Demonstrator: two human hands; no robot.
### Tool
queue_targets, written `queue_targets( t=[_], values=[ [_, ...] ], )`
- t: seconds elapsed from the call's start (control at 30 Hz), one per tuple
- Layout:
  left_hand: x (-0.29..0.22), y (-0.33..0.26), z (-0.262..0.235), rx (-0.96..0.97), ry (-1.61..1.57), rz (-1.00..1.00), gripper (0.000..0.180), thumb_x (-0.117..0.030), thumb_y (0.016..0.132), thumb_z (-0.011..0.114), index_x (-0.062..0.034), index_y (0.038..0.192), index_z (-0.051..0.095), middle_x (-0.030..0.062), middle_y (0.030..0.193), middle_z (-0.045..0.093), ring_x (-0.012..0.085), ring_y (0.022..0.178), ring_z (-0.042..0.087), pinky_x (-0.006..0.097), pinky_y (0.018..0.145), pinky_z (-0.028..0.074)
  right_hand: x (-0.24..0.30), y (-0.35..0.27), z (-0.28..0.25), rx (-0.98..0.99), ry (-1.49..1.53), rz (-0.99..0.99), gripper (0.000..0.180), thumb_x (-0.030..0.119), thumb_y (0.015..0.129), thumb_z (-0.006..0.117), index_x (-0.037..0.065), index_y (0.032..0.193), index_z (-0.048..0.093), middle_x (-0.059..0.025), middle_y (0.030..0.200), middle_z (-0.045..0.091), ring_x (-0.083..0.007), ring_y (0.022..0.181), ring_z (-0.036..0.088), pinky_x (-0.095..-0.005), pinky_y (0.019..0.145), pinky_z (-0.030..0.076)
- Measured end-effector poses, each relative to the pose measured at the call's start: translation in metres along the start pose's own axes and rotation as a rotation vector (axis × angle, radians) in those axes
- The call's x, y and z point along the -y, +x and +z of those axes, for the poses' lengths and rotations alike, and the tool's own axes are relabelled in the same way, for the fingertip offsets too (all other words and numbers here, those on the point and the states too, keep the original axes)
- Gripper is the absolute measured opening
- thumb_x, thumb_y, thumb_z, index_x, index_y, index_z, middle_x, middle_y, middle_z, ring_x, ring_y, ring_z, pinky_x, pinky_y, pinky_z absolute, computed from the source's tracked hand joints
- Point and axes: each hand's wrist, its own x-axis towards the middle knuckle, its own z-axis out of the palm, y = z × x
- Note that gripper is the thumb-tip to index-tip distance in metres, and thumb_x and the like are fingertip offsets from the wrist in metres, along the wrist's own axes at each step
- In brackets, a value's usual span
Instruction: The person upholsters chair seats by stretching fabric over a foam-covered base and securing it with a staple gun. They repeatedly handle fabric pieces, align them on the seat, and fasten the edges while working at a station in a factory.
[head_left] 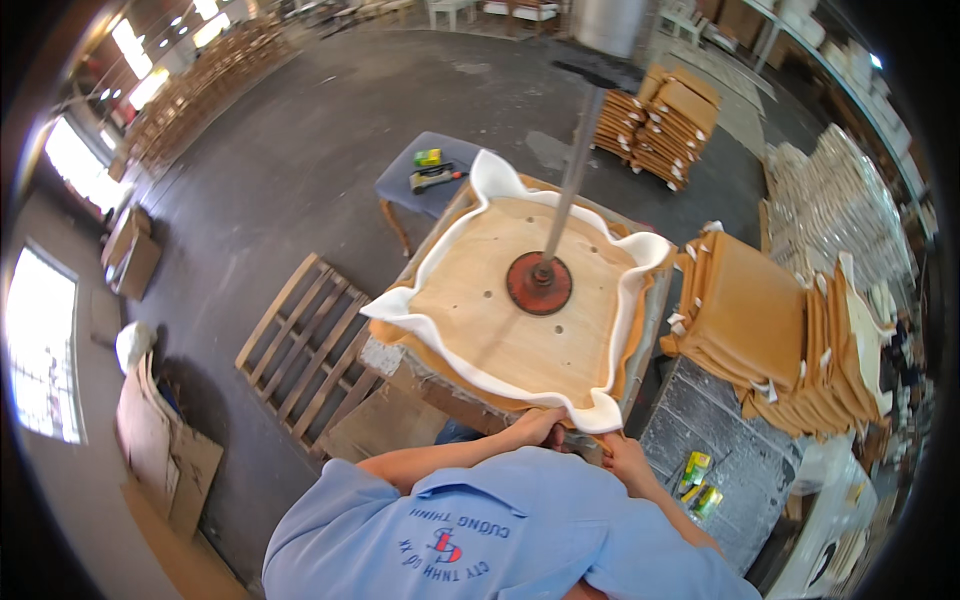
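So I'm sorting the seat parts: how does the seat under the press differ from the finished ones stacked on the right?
The seat under the press lies flat, bare plywood up, with white foam curling round its edge; the stacked seats lean on edge and show only tan cover. It sits alone, pinned by a red round press foot, with the left hand and right hand at its near edge; the stacked ones are untouched. Both share tan covering.

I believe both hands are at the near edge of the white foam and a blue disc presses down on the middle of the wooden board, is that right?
Not quite: the disc is red, not blue, as the head view shows. The rest holds: the left hand and right hand are at the near edge of the white foam, and the disc presses the middle of the board.
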Motion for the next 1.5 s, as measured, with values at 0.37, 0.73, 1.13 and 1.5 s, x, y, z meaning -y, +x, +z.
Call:
queue_targets(
  t=[0.37,0.73,1.13,1.5],
  values=[
    [-0.025,-0.098,-0.108,-0.334,0.111,0.075,0.052,-0.04,0.109,0.054,0.0,0.084,0.076,0.0138,0.082,0.075,0.0225,0.072,0.073,0.033,0.065,0.062,0.002,0.004,-0.017,-0.11,0.242,-0.07,0.035,0.043,0.107,0.062,0.009,0.102,0.061,0.0037,0.062,0.044,-0.0102,0.044,0.041,-0.0308,0.043,0.042],
    [-0.015,-0.131,-0.262,-0.652,0.035,-0.021,0.043,-0.029,0.095,0.08,-0.0021,0.126,0.065,0.0114,0.102,0.074,0.0221,0.084,0.073,0.039,0.069,0.058,-0.055,0.009,0.035,-0.168,0.398,-0.15,0.034,0.021,0.102,0.067,0.001,0.13,0.064,-0.0066,0.103,0.069,-0.0186,0.085,0.069,-0.0345,0.076,0.058],
    [-0.024,-0.12,-0.255,-0.041,0.144,-0.235,0.046,-0.043,0.111,0.048,-0.0022,0.115,0.068,0.0098,0.083,0.071,0.0213,0.06,0.067,0.034,0.053,0.056,-0.037,0.09,0.308,0.256,0.501,0.126,0.051,0.044,0.103,0.068,0.005,0.136,0.064,-0.0105,0.112,0.074,-0.0238,0.092,0.074,-0.038,0.087,0.059],
    [-0.054,-0.136,-0.249,-0.032,0.467,-0.112,0.057,-0.049,0.108,0.051,0.0026,0.116,0.073,0.0122,0.085,0.073,0.0185,0.06,0.065,0.033,0.055,0.051,-0.029,0.092,0.313,-0.018,0.187,-0.145,0.045,0.043,0.107,0.061,0.01,0.077,0.055,0.0,0.061,0.046,-0.0161,0.052,0.048,-0.0344,0.053,0.042]
  ],
)
